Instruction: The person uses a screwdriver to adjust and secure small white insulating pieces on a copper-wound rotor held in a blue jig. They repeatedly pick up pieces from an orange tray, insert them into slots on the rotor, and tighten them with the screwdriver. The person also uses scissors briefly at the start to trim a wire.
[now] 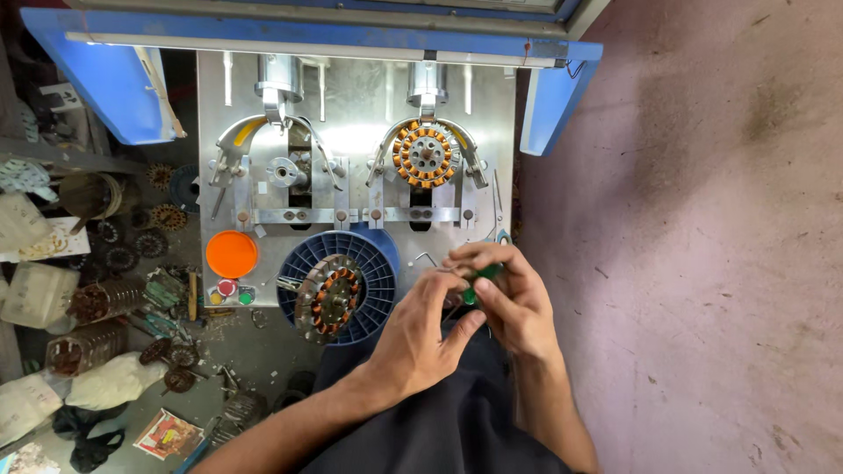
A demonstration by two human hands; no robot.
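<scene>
My left hand (420, 333) and my right hand (509, 298) meet over my lap, just below the metal winding machine (356, 140). Both pinch a small green piece (479, 279) between their fingertips; a thin wire seems to run from it. To their left a copper-wound stator (329, 297) lies on a blue plastic spool (373, 263). A second copper-wound stator (425, 154) sits mounted in the machine's right station. The left station (283, 168) holds no stator.
An orange round cap (232, 254) and small red and green buttons (235, 291) sit at the machine's lower left. Left of it lie stacks of stators (92, 303), tools, bags and scraps. Blue machine frame (114, 79) spans the top. Pink floor (702, 263) fills the right.
</scene>
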